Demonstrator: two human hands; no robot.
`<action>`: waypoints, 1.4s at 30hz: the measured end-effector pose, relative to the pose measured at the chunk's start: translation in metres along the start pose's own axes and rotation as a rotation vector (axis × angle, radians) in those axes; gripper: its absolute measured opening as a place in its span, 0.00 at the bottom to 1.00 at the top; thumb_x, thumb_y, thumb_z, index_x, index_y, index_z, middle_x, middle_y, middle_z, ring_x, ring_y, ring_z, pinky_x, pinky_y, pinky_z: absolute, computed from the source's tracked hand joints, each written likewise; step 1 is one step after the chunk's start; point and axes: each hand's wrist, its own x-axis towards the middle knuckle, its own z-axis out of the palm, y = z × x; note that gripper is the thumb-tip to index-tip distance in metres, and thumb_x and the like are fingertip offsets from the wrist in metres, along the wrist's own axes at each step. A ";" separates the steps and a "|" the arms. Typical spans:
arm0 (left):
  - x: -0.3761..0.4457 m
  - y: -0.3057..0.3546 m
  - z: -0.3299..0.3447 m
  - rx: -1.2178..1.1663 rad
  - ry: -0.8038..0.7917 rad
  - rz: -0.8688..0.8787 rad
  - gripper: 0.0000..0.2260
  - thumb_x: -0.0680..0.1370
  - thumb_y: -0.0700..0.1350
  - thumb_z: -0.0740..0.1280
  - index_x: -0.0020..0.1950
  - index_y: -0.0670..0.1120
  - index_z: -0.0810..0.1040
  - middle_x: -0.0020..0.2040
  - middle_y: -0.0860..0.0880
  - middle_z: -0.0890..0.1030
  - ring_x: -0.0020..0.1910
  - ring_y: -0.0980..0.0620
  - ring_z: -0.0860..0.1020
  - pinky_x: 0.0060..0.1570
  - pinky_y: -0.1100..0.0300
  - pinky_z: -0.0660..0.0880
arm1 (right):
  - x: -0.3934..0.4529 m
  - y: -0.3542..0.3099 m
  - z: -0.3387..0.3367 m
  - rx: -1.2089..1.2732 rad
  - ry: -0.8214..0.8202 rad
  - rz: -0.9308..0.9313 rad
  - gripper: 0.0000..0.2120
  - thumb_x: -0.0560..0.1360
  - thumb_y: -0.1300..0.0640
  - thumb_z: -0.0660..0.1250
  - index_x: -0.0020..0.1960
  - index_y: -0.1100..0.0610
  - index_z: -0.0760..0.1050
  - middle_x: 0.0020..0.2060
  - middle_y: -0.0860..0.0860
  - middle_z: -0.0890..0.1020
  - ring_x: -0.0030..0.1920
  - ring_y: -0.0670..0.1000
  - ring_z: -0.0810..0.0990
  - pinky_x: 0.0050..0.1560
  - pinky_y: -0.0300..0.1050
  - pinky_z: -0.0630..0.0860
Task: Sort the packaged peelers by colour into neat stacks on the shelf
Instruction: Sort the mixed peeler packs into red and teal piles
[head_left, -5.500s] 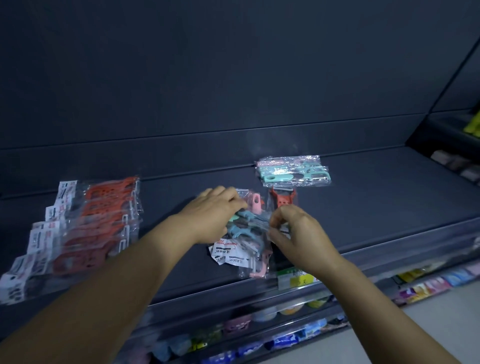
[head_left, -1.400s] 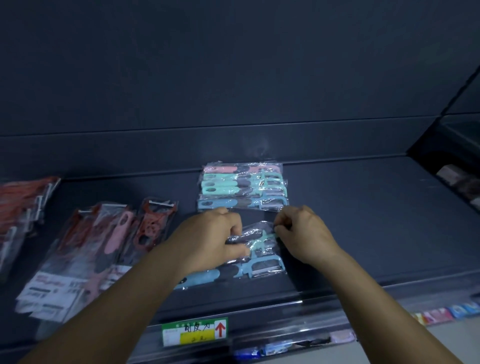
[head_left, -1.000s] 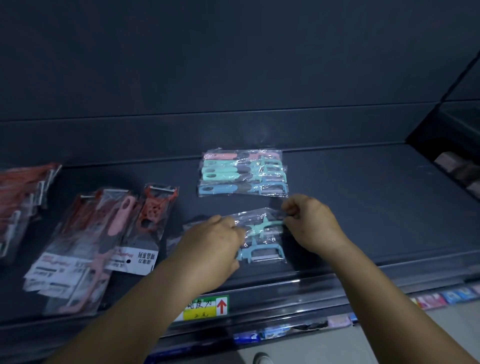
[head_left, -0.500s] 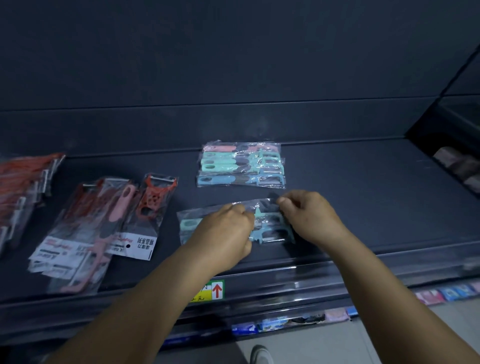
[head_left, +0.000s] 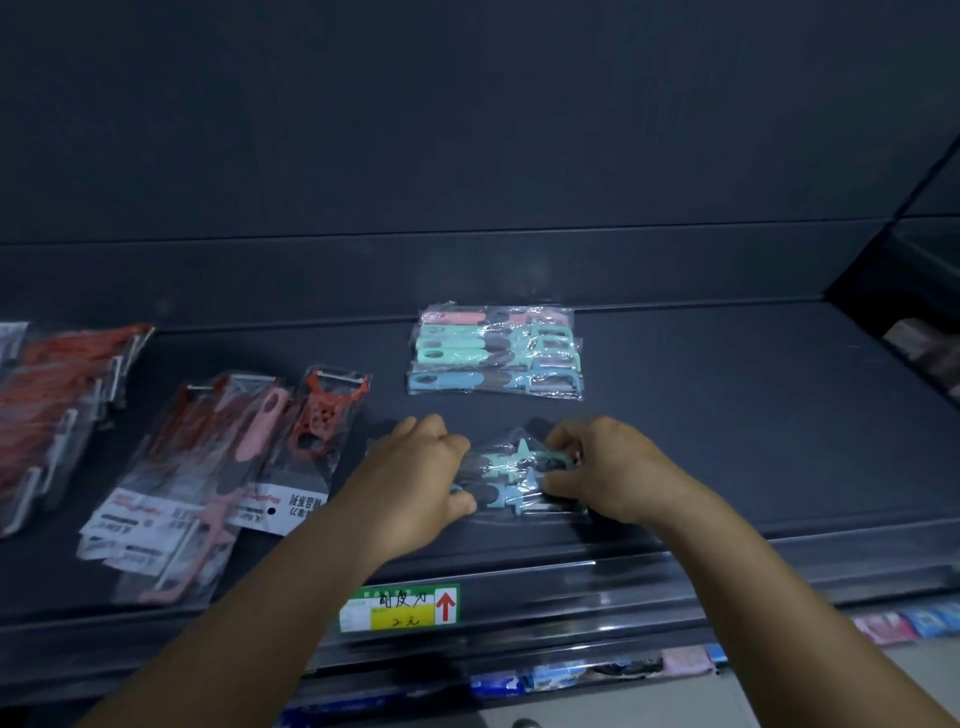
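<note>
From the head camera, both hands work on a small pile of bagged peelers (head_left: 519, 475), green and blue, which lies near the front edge of the dark shelf (head_left: 753, 415). The left hand (head_left: 415, 478) has its fingers curled over the left end of the pile and holds it. The right hand (head_left: 605, 470) pinches the right end with curled fingers. Just behind the pile lies a neat stack (head_left: 496, 351) of pink, green and blue peelers. To the left lie red and pink packs (head_left: 223, 462). A price label (head_left: 400, 608) sits on the shelf front.
</note>
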 end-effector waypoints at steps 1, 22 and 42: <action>0.001 0.001 0.002 0.020 0.023 0.008 0.22 0.77 0.54 0.65 0.67 0.46 0.69 0.61 0.50 0.68 0.62 0.50 0.65 0.63 0.54 0.66 | 0.001 0.000 0.001 -0.007 0.016 0.002 0.16 0.71 0.48 0.71 0.56 0.50 0.75 0.53 0.50 0.77 0.47 0.49 0.74 0.45 0.39 0.69; 0.064 -0.010 0.013 0.189 0.244 0.066 0.29 0.75 0.52 0.68 0.73 0.42 0.65 0.70 0.43 0.68 0.70 0.42 0.65 0.69 0.47 0.60 | 0.044 0.012 0.001 0.026 0.358 -0.060 0.20 0.75 0.51 0.66 0.66 0.54 0.69 0.58 0.52 0.69 0.61 0.55 0.69 0.60 0.44 0.69; 0.076 -0.007 0.019 0.049 -0.059 -0.126 0.29 0.81 0.59 0.46 0.76 0.53 0.35 0.76 0.50 0.32 0.74 0.49 0.31 0.73 0.45 0.39 | 0.061 0.013 0.005 -0.186 0.064 -0.108 0.31 0.81 0.46 0.51 0.78 0.52 0.42 0.78 0.48 0.42 0.77 0.49 0.39 0.77 0.49 0.45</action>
